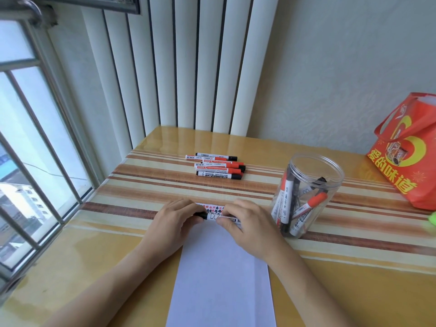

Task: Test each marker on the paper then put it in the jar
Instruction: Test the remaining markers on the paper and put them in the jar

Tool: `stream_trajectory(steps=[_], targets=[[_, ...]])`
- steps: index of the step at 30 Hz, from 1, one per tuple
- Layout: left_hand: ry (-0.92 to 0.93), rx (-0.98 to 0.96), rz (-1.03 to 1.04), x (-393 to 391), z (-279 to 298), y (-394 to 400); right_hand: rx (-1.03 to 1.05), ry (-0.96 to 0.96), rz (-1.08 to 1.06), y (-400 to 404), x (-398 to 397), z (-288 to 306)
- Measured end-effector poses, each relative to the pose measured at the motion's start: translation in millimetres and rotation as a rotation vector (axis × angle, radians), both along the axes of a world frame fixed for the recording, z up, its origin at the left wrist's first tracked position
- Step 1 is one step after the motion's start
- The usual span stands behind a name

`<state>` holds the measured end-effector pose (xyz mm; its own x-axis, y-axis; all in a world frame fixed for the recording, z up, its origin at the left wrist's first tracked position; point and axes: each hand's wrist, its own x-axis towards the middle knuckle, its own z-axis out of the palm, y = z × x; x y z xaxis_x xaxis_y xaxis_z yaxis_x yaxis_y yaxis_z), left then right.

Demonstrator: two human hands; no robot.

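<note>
Both of your hands held one marker [218, 217] over the paper's [221, 267] far edge: left hand [180, 218] pinching the black cap, right hand [245, 220] gripping the barrel, probably capping. Next, drop it in the jar [306, 197] at three o'clock.

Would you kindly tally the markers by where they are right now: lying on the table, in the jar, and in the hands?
Markers on the table: 5
Markers in the jar: about 4, overlapping, hard to separate
Marker held by both hands: 1
Total: about 10
</note>
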<state>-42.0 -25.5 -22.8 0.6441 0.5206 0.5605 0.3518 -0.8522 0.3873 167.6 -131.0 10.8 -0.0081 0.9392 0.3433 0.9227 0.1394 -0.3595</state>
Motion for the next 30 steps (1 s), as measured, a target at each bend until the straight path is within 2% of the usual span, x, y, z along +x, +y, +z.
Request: stream_trajectory(steps=[3, 5, 8, 10, 12, 17, 20, 23, 27, 30], targets=[[0.022, -0.024, 0.055, 0.8, 1.1, -2.3, -0.005, -0.126, -0.018, -0.7, -5.8, 21.6], [0.052, -0.107, 0.116, -1.0, -0.7, -1.4, 0.039, -0.123, -0.054, -5.1, -11.5, 41.6], [0.232, -0.189, 0.164, -1.0, -7.5, 1.4, 0.166, 0.086, -0.092, -15.8, -7.1, 76.8], [0.374, -0.155, 0.179, 1.6, -11.5, 1.8, 0.312, 0.244, -0.120, -26.7, 1.8, 103.1], [0.421, -0.130, 0.189, 3.7, -12.3, 1.4, 0.469, 0.346, -0.136, -36.9, 16.7, 124.5], [0.415, -0.114, 0.198, 1.1, -14.2, 4.1, 0.724, 0.358, -0.327, -46.6, 61.6, 149.2], [0.406, -0.116, 0.198, 1.6, -15.1, 3.8, 0.810, 0.368, -0.358, -49.9, 73.0, 143.3], [0.413, -0.119, 0.204, 1.5, -14.5, 3.7, 0.720, 0.290, -0.393, -49.3, 81.7, 129.3], [0.402, -0.115, 0.209, 2.2, -14.7, 3.8, 0.394, -0.069, -0.418, -43.5, 86.2, 104.8], [0.414, -0.106, 0.218, 2.0, -15.7, 3.8, 0.267, -0.153, -0.471, -41.9, 82.3, 98.5]])
